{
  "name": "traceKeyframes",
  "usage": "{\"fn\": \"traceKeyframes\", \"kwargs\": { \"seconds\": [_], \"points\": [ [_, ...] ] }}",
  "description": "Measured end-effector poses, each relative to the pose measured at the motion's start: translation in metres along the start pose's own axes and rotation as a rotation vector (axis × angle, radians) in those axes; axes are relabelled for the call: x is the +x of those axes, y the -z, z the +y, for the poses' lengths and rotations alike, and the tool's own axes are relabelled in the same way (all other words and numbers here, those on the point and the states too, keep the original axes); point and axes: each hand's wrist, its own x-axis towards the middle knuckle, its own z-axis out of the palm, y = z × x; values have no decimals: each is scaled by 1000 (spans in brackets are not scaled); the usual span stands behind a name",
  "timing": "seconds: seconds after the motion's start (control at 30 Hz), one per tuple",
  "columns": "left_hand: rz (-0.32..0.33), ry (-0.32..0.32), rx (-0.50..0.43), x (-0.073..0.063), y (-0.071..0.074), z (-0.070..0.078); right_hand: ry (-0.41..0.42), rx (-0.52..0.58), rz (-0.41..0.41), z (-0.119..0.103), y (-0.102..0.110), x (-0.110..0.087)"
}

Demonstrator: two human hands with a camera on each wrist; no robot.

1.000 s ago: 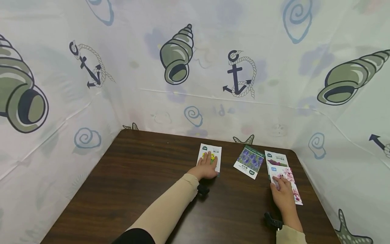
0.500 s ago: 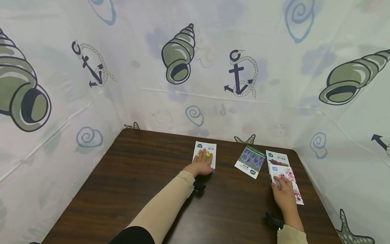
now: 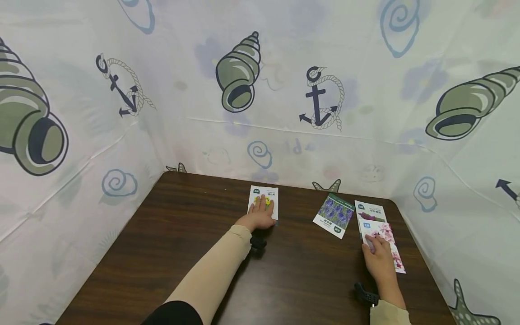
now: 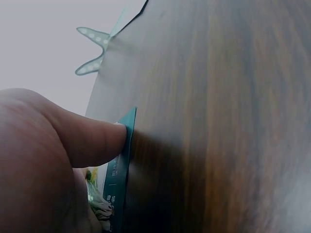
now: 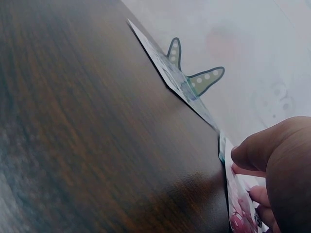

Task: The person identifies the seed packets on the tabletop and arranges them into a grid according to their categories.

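Observation:
My left hand (image 3: 257,218) lies with straight fingers spread on a white seed packet (image 3: 266,191) with yellow flowers, near the table's back edge. In the left wrist view the thumb (image 4: 97,143) presses on the packet's green end (image 4: 127,155). At the right, my right hand (image 3: 379,262) rests its fingertips on a seed packet with pink blossoms (image 3: 385,229), which partly covers another packet with a dark pink flower (image 3: 370,209). The right wrist view has the thumb (image 5: 250,153) on the blossom packet and the other fingers slightly bent, partly hidden.
Between the hands lies a tilted seed packet with purple flowers (image 3: 335,214), touched by neither hand. The brown wooden table (image 3: 195,234) is bordered at the back and sides by a white cloth (image 3: 183,99) printed with shells and anchors.
My left hand has slid left and slightly back, carrying the yellow-flower packet along under its fingers. The right hand has stayed on the pink-blossom packet.

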Motion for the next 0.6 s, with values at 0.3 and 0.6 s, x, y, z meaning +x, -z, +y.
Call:
{"fn": "traceKeyframes", "kwargs": {
  "seconds": [0.3,0.6],
  "points": [
    [-2,11,-32,0,10,-17,-11,0,-8,1,0,1],
    [-2,-4,-60,-1,22,-50,-13,1,-12,-5,2,-2]
  ]
}}
